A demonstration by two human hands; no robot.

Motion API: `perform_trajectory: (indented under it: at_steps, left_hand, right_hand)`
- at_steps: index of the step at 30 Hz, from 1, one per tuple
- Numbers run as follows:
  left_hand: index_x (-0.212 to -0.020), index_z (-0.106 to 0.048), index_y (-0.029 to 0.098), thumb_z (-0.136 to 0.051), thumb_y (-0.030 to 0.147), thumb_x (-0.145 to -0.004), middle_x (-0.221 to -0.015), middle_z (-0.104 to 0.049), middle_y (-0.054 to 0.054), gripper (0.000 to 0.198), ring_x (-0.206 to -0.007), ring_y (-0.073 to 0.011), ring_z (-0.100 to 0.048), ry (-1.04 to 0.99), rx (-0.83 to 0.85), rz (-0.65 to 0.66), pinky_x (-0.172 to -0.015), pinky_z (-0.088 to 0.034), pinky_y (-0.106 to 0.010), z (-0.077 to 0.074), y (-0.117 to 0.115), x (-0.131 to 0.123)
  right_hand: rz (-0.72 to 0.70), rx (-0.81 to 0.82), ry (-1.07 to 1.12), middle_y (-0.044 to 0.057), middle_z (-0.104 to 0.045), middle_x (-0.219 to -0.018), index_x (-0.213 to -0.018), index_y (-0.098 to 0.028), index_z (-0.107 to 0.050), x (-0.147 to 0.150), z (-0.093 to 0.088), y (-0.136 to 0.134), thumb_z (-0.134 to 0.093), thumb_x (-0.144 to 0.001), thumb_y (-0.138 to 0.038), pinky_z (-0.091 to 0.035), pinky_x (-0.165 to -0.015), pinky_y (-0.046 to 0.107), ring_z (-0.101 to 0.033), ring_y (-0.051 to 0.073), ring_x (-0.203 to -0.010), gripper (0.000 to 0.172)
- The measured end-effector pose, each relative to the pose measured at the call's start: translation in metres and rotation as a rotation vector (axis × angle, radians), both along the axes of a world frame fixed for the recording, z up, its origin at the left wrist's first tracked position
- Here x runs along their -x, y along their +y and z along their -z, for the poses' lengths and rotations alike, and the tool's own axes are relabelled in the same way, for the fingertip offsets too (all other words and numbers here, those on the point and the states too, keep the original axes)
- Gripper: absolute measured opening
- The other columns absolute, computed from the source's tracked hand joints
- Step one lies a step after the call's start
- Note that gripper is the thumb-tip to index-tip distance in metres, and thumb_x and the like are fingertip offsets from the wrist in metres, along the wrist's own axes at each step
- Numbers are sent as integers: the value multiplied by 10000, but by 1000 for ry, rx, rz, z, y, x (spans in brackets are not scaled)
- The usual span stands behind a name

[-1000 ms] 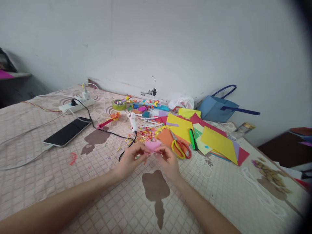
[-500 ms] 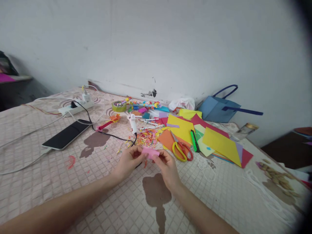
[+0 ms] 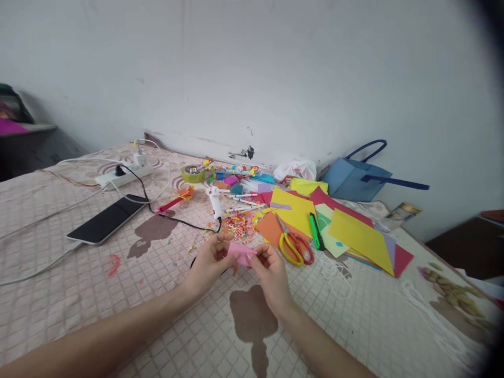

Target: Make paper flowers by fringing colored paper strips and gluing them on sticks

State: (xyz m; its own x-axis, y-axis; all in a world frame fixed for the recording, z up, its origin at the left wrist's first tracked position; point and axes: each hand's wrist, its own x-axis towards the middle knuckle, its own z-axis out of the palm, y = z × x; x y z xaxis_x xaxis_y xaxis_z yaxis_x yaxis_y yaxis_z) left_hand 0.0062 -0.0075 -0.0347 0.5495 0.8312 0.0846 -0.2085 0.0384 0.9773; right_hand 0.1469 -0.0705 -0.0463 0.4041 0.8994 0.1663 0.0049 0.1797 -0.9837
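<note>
Both of my hands meet over the patterned cloth near the middle of the view. My left hand point(image 3: 209, 261) pinches the left edge of a small pink piece of paper point(image 3: 239, 252). My right hand point(image 3: 270, 271) pinches its right edge with curled fingers. The paper is held just above the cloth, in front of a heap of coloured paper scraps point(image 3: 235, 227). Yellow-handled scissors point(image 3: 292, 245) lie just right of my right hand.
Coloured paper sheets point(image 3: 354, 234) and a green marker point(image 3: 314, 230) lie at the right. A white glue gun point(image 3: 214, 200) with a black cord, a tape roll point(image 3: 192, 172), a phone point(image 3: 107, 219), a power strip point(image 3: 122, 176) and a blue bag point(image 3: 354, 178) are further back.
The pink paper has been turned and folded smaller between my fingers. My hands stay together at about the same spot; the view has shifted slightly.
</note>
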Motion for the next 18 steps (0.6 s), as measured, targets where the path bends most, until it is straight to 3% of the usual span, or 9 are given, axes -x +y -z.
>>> perform_trajectory:
  at_steps: [4, 8, 13, 18]
  left_hand:
    - [-735, -544, 122, -623, 414, -727, -677, -587, -35, 302, -596, -132, -561, 182, -34, 28, -548, -448, -247, 0, 0, 0]
    - [-708, -558, 124, -596, 422, -732, -635, -563, -20, 302, -568, -126, -533, 232, -60, 22, -545, -431, -247, -1, 0, 1]
    - [-661, -535, 139, -590, 421, -733, -586, -523, 2, 296, -542, -116, -489, 241, -122, -19, -504, -384, -226, 3, 0, 0]
    - [-623, -502, 151, -592, 393, -732, -588, -490, 13, 280, -555, -106, -454, 230, -174, -65, -507, -372, -215, 5, 0, -1]
  right_hand:
    - [-9, -13, -4, -13, -576, -763, -850, -202, -520, 3, -3, -1, -641, -745, -235, -441, -638, 244, -542, 136, -691, 164]
    - [-47, 4, 25, -14, -603, -768, -984, -209, -525, 2, -4, -2, -637, -750, -236, -454, -660, 255, -565, 145, -698, 261]
    - [-49, 7, -57, -11, -581, -743, -840, -192, -602, -2, -1, -1, -637, -766, -266, -431, -630, 239, -528, 138, -685, 110]
    - [-27, 13, -68, -13, -570, -731, -809, -190, -597, -1, 0, -2, -634, -774, -276, -423, -625, 237, -515, 135, -677, 100]
